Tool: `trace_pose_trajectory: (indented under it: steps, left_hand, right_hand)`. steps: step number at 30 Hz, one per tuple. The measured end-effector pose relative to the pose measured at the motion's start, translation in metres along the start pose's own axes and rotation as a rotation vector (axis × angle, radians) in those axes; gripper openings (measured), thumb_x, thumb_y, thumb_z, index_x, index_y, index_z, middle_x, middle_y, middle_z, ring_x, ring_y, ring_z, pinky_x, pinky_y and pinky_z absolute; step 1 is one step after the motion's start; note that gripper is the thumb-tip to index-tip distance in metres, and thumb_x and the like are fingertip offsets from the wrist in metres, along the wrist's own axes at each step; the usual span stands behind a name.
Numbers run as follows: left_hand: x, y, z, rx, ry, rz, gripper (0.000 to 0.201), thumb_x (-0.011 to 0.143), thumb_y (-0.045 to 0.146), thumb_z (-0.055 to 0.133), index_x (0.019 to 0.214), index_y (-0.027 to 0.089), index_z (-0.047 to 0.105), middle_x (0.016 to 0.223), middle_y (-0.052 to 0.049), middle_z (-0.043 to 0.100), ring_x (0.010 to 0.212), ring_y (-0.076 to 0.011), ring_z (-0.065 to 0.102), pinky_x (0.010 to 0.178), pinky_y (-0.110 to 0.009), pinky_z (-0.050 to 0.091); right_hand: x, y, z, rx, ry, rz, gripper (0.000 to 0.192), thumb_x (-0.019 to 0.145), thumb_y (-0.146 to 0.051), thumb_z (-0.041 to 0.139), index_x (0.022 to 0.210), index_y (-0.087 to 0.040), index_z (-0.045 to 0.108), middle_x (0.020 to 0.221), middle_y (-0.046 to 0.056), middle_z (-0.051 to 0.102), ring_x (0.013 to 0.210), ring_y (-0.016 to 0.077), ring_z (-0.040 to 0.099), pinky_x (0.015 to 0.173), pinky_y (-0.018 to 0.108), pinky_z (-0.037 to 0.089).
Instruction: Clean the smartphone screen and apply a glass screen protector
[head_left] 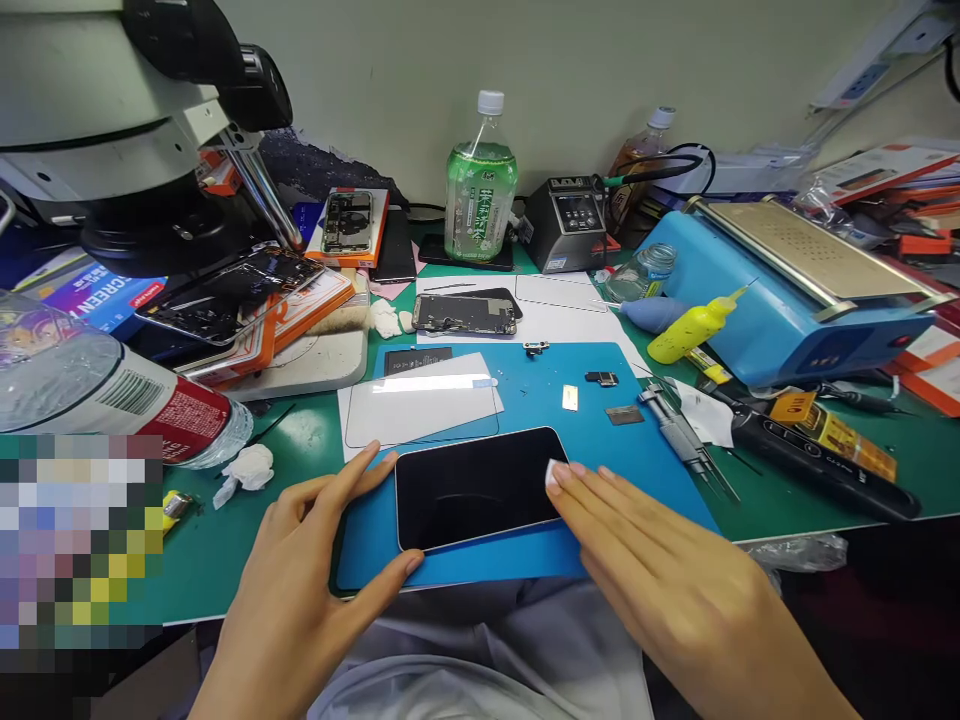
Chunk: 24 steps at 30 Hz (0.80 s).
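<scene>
A black phone [472,487] lies screen up on a blue work mat [525,400] near the front edge. My left hand [315,560] brackets the phone's left end, index finger along the far corner and thumb at the near corner. My right hand [645,550] lies flat over the phone's right end, fingertips pressing a small white wipe [556,473] on the glass. A clear screen protector sheet [424,410] rests just behind the phone.
A microscope [135,130] looms at the back left. A green bottle [481,195], a soldering station [566,225], a blue heating machine [787,290], a yellow squeeze bottle [690,330], tweezers [686,440], a black tool [810,450] and opened phones [465,313] crowd the green mat.
</scene>
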<state>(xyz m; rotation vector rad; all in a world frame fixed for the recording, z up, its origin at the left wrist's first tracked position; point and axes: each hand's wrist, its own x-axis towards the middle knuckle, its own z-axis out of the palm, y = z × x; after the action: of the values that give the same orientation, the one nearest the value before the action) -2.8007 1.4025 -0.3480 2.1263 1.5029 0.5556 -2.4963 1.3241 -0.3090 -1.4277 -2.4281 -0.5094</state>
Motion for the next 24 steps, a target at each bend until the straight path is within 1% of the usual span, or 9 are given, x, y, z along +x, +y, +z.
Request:
trace_pose_trajectory:
  steps: [4, 6, 10, 13, 16, 18, 20, 22, 24]
  left_hand:
    - [0.0, -0.002, 0.0, 0.011, 0.007, 0.037, 0.085, 0.094, 0.068, 0.068, 0.165, 0.052, 0.025, 0.144, 0.0, 0.071, 0.129, -0.0381, 0.056, 0.106, -0.062, 0.046]
    - [0.0, -0.001, 0.0, 0.016, -0.003, 0.01, 0.083, 0.096, 0.066, 0.066, 0.166, 0.052, 0.024, 0.146, -0.001, 0.07, 0.132, -0.0376, 0.054, 0.109, -0.061, 0.044]
    - [0.0, 0.005, -0.001, 0.018, -0.018, -0.004, 0.08, 0.097, 0.063, 0.066, 0.166, 0.049, 0.026, 0.146, -0.003, 0.068, 0.131, -0.038, 0.054, 0.109, -0.06, 0.044]
    - [0.0, 0.004, -0.001, 0.02, -0.009, 0.004, 0.082, 0.097, 0.064, 0.065, 0.166, 0.047, 0.026, 0.145, -0.005, 0.069, 0.131, -0.0397, 0.055, 0.109, -0.061, 0.043]
    - [0.001, 0.0, 0.001, 0.028, 0.013, 0.029, 0.083, 0.095, 0.066, 0.067, 0.166, 0.048, 0.027, 0.142, -0.004, 0.072, 0.128, -0.0403, 0.057, 0.107, -0.062, 0.044]
    - [0.001, -0.001, 0.001, 0.024, 0.011, 0.038, 0.084, 0.095, 0.064, 0.068, 0.166, 0.047, 0.027, 0.142, -0.004, 0.071, 0.128, -0.0402, 0.057, 0.108, -0.061, 0.044]
    - [0.001, 0.0, 0.001, 0.014, -0.001, 0.027, 0.083, 0.096, 0.062, 0.067, 0.167, 0.046, 0.026, 0.145, -0.004, 0.07, 0.13, -0.0396, 0.056, 0.109, -0.06, 0.043]
    - [0.001, 0.002, 0.0, 0.005, -0.011, 0.012, 0.081, 0.097, 0.06, 0.066, 0.166, 0.048, 0.025, 0.146, -0.003, 0.069, 0.131, -0.0387, 0.055, 0.11, -0.06, 0.042]
    - [0.0, 0.004, 0.0, 0.003, -0.012, -0.002, 0.081, 0.097, 0.062, 0.067, 0.166, 0.05, 0.026, 0.145, -0.002, 0.069, 0.131, -0.0386, 0.054, 0.11, -0.06, 0.042]
  right_hand:
    - [0.018, 0.008, 0.011, 0.045, 0.025, 0.082, 0.037, 0.099, 0.005, 0.055, 0.131, -0.003, 0.072, 0.135, 0.016, 0.076, 0.121, 0.0293, 0.077, 0.108, 0.045, 0.064]
    - [0.013, 0.006, 0.006, 0.069, 0.025, 0.066, 0.036, 0.102, 0.001, 0.054, 0.132, -0.004, 0.072, 0.136, 0.015, 0.075, 0.123, 0.0277, 0.076, 0.111, 0.042, 0.062]
    - [0.001, 0.003, -0.006, 0.029, -0.038, 0.004, 0.041, 0.102, 0.002, 0.049, 0.135, -0.006, 0.071, 0.144, 0.014, 0.071, 0.13, 0.0269, 0.071, 0.115, 0.04, 0.058]
    - [0.013, 0.011, 0.003, 0.024, -0.019, 0.041, 0.039, 0.101, 0.003, 0.05, 0.133, -0.005, 0.072, 0.139, 0.014, 0.074, 0.124, 0.0268, 0.075, 0.111, 0.04, 0.062]
    - [0.025, 0.019, 0.012, 0.064, -0.016, 0.074, 0.036, 0.104, -0.001, 0.05, 0.131, -0.006, 0.073, 0.136, 0.013, 0.076, 0.122, 0.0248, 0.076, 0.11, 0.038, 0.063]
    - [0.02, 0.019, 0.009, 0.07, -0.014, 0.063, 0.038, 0.103, 0.0, 0.05, 0.134, -0.006, 0.071, 0.139, 0.013, 0.074, 0.127, 0.024, 0.073, 0.114, 0.037, 0.059]
    - [0.007, 0.014, 0.002, 0.063, -0.023, 0.03, 0.042, 0.101, 0.003, 0.05, 0.137, -0.006, 0.069, 0.143, 0.014, 0.071, 0.132, 0.0244, 0.07, 0.117, 0.037, 0.057]
    - [-0.004, 0.009, -0.004, 0.04, -0.044, 0.001, 0.042, 0.101, 0.003, 0.051, 0.139, -0.005, 0.068, 0.145, 0.015, 0.07, 0.134, 0.026, 0.069, 0.117, 0.04, 0.057]
    - [-0.005, 0.007, -0.003, 0.017, -0.038, 0.005, 0.042, 0.1, 0.005, 0.052, 0.138, -0.004, 0.068, 0.144, 0.016, 0.071, 0.131, 0.0272, 0.071, 0.115, 0.041, 0.059]
